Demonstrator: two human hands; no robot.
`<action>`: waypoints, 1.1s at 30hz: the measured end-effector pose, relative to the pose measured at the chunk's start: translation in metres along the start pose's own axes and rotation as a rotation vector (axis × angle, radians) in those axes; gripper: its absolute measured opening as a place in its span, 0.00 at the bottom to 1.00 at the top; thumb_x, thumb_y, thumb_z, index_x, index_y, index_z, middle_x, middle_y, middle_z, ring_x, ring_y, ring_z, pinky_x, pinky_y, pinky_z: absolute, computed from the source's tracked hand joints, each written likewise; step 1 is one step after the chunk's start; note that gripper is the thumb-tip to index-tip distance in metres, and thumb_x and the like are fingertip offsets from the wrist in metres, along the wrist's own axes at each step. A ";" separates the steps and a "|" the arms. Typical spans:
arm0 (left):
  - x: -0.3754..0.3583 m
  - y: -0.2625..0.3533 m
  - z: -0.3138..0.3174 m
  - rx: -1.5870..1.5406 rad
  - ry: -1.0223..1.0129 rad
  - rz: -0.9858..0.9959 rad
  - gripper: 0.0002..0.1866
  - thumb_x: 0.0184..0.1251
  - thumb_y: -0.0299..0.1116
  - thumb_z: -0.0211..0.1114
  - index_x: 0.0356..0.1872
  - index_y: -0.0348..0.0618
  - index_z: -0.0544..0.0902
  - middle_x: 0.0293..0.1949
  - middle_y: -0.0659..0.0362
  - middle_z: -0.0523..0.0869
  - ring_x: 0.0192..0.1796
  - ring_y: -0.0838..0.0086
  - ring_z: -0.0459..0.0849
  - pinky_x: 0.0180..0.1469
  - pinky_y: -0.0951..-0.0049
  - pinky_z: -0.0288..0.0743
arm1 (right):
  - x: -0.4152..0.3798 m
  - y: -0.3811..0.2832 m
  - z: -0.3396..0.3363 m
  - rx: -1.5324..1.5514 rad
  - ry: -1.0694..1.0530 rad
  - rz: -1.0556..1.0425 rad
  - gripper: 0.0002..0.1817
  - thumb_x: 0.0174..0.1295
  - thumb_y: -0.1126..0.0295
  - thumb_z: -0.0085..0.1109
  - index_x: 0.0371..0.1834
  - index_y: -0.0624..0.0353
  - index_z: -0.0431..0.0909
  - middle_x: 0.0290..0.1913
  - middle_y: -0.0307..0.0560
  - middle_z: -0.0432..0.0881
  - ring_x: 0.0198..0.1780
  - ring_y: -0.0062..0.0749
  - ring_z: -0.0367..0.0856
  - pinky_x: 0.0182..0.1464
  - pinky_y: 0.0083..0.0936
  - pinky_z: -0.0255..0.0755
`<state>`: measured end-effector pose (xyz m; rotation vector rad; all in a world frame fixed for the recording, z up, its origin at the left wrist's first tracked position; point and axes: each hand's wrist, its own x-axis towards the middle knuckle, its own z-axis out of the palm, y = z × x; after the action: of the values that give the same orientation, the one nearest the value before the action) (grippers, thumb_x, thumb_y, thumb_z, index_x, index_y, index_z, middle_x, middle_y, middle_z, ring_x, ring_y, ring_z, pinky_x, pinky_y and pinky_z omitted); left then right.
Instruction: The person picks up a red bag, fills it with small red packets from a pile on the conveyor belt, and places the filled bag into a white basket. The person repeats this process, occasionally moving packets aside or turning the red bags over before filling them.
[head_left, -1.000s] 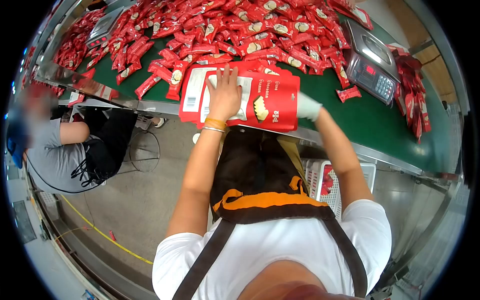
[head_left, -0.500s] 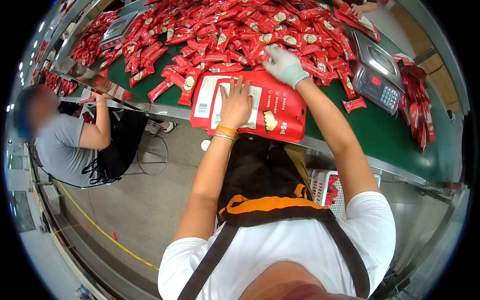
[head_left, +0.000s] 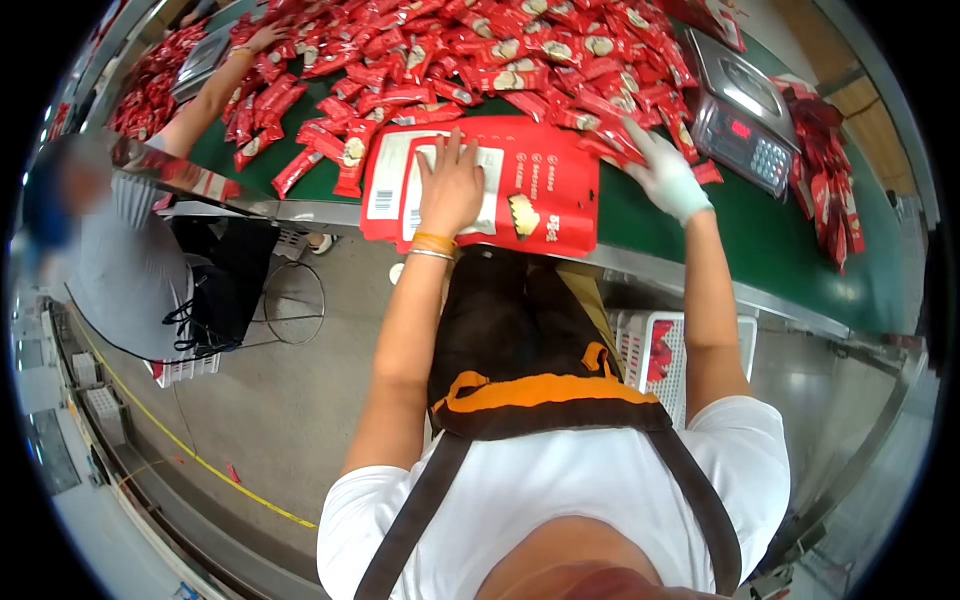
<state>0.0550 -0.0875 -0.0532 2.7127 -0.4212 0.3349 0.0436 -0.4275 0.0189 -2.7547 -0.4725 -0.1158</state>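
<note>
My bare left hand point(head_left: 452, 190) lies flat with fingers spread on a stack of red pouches point(head_left: 565, 205) at the table's front edge. White label panels and barcodes show beside and under that hand. My right hand point(head_left: 668, 180), in a white glove, is just past the pouches' upper right corner. Its thumb and fingers close around the end of a red snack packet point(head_left: 617, 147), which overlaps the pouch corner in this view. Loose red packets point(head_left: 510, 80) form a large heap beyond the pouches.
A digital scale point(head_left: 740, 125) stands right of the heap, with red empty-looking bags point(head_left: 828, 190) beyond it. At left, a seated person point(head_left: 130, 250) reaches toward packets near another scale point(head_left: 203, 62). A white basket point(head_left: 725, 345) stands below the green table point(head_left: 780, 265).
My right hand has moved right and closer to me, from the heap's edge to the pouches' corner. My left hand stays on the pouches. The person at left has reached over the packets.
</note>
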 end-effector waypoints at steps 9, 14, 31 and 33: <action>0.002 -0.002 0.002 0.001 0.010 0.015 0.24 0.72 0.37 0.53 0.67 0.41 0.74 0.74 0.44 0.64 0.76 0.46 0.59 0.74 0.35 0.47 | -0.091 0.036 0.031 0.047 0.138 0.083 0.33 0.66 0.72 0.57 0.76 0.53 0.62 0.63 0.63 0.74 0.62 0.58 0.74 0.66 0.37 0.67; 0.001 -0.005 0.000 -0.104 0.021 0.003 0.25 0.73 0.38 0.51 0.67 0.39 0.73 0.74 0.42 0.63 0.76 0.45 0.59 0.75 0.37 0.46 | -0.093 0.024 0.050 0.104 0.291 0.205 0.29 0.60 0.67 0.66 0.67 0.46 0.75 0.54 0.56 0.80 0.57 0.51 0.78 0.60 0.37 0.73; 0.000 0.000 -0.003 -0.116 0.056 0.046 0.27 0.74 0.40 0.52 0.70 0.39 0.67 0.73 0.43 0.64 0.76 0.44 0.58 0.76 0.38 0.45 | -0.019 -0.055 0.077 0.451 0.184 -0.270 0.22 0.60 0.72 0.61 0.59 0.51 0.79 0.51 0.56 0.82 0.53 0.55 0.78 0.55 0.38 0.75; 0.001 0.004 -0.007 -0.084 0.076 0.047 0.29 0.74 0.40 0.52 0.72 0.40 0.65 0.74 0.45 0.64 0.77 0.46 0.57 0.76 0.37 0.44 | 0.007 -0.060 0.114 1.068 -0.108 0.014 0.16 0.59 0.71 0.62 0.52 0.54 0.82 0.49 0.56 0.84 0.49 0.55 0.80 0.53 0.37 0.76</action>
<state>0.0536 -0.0886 -0.0457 2.6025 -0.4666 0.4226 0.0322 -0.3329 -0.0677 -1.7157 -0.3805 0.2301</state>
